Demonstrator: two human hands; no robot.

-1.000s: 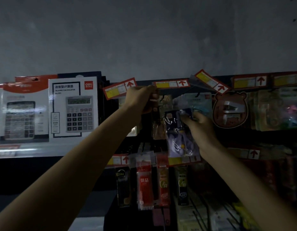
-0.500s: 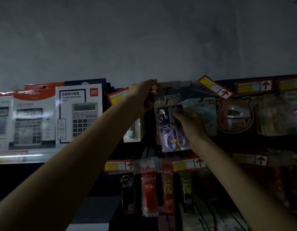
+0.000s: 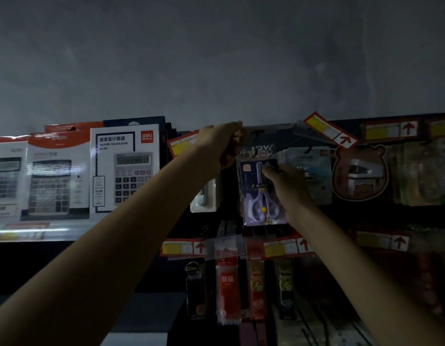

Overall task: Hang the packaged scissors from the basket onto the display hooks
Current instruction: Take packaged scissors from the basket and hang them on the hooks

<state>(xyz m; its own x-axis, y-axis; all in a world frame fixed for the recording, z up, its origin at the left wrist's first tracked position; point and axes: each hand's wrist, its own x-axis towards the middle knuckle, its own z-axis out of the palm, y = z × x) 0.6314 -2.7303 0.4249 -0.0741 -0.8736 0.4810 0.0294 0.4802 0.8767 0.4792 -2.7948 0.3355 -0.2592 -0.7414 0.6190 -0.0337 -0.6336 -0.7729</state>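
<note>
Head view, and it's dim. The left hand [image 3: 221, 143] is up at the top row, fingers curled and pinching the clear label flap [image 3: 269, 128], which sits lifted and nearly level. At four o'clock from it, the right hand [image 3: 286, 186] grips the packaged scissors [image 3: 260, 196], thumb and fingers closed on the card's upper right. The pack is upright, lilac handles at the bottom, lying against the hanging pack [image 3: 262, 149] behind it. The task's basket is out of view.

I can't tell whether the card's hole is on the display hook [image 3: 256, 133]; that spot is too dark. Judging by the grip, this is the threading step. To do it well, hold the flap high, keep the card square to the prong, then slide it straight back before letting go.

Room is tight. The tilted price tag [image 3: 331, 129] juts out at two o'clock from the pack, a blister pack [image 3: 204, 198] hangs just beside it at nine, and another pack [image 3: 309, 176] crowds in at three. The calculator box [image 3: 125, 168] stands well apart at nine. Open room looks to be towards the person, so backing the hands straight out seems safest.
</note>
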